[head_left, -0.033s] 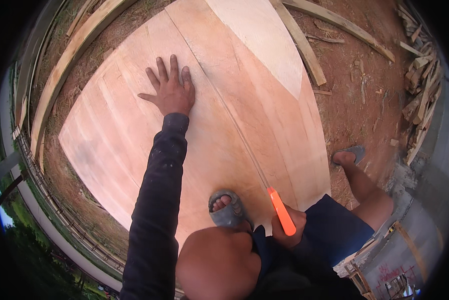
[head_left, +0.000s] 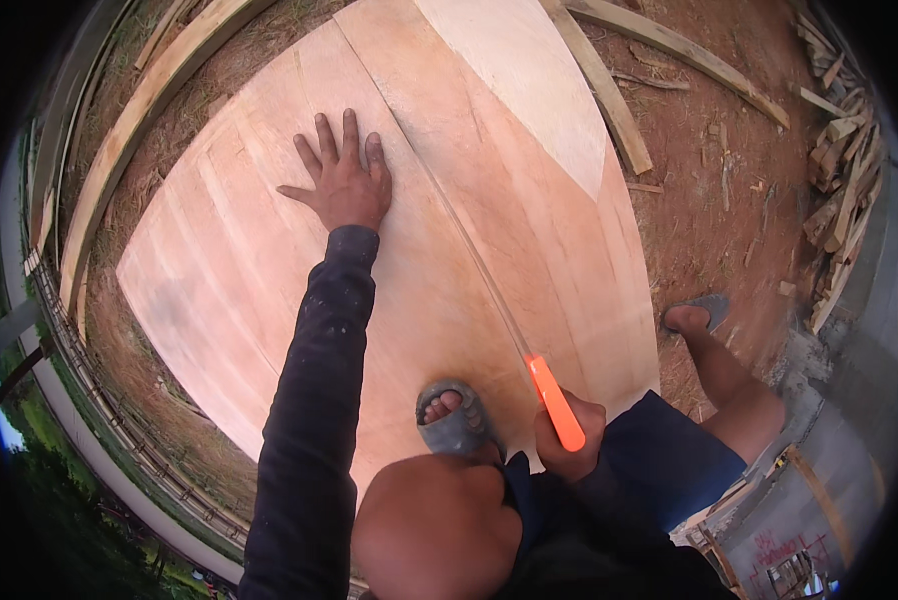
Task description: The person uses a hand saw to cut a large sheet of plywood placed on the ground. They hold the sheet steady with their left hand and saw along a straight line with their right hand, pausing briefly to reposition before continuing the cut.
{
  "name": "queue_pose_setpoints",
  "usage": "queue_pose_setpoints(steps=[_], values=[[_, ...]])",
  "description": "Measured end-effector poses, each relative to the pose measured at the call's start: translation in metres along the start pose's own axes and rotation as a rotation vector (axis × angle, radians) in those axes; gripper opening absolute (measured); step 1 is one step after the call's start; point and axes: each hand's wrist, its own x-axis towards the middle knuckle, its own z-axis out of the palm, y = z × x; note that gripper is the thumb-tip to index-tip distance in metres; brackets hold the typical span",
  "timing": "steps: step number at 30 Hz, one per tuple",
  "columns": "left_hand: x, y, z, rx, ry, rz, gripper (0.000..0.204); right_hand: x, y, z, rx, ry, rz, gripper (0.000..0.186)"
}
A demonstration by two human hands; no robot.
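Note:
A large sheet of pale, reddish plywood point(head_left: 269, 270) lies beneath me. Flat on its far left part rests my left hand point(head_left: 343, 180), fingers spread, holding nothing. Closed around the orange handle of a hand saw point(head_left: 555, 400) is my right hand point(head_left: 571, 442), low and right of centre. The saw's thin blade is seen edge-on, running forward from the handle along a straight line in the plywood. Where the blade tip ends along that line I cannot make out. My sandalled left foot point(head_left: 453, 418) stands on the sheet, left of the saw handle.
Timber beams point(head_left: 139, 130) lie on the soil at left, and others at the far right. My other foot point(head_left: 697, 314) is on the reddish ground beyond the sheet's right edge. A pile of wood scraps point(head_left: 845, 180) stands beside a grey concrete surface point(head_left: 779, 510) at right.
My right hand and the saw have slid a little forward, away from my body, along the line. My left hand stays in place on the plywood.

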Motion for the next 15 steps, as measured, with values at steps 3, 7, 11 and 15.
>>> queue_pose_setpoints(steps=[3, 7, 11, 15], values=[[0.01, 0.005, 0.0, -0.025, 0.041, 0.019, 0.052, 0.119, 0.001, 0.066, 0.08, 0.03, -0.03, 0.005], [0.012, 0.017, 0.001, -0.065, 0.061, 0.041, 0.052, 0.253, -0.031, 0.118, -0.155, 0.069, 0.03, 0.023], [0.018, -0.003, 0.003, -0.023, 0.077, 0.004, 0.052, 0.157, -0.009, 0.088, 0.053, 0.005, 0.006, 0.015], [0.006, 0.0, 0.004, -0.021, 0.073, 0.014, 0.051, 0.008, -0.012, 0.01, -0.012, -0.006, 0.019, 0.017]])
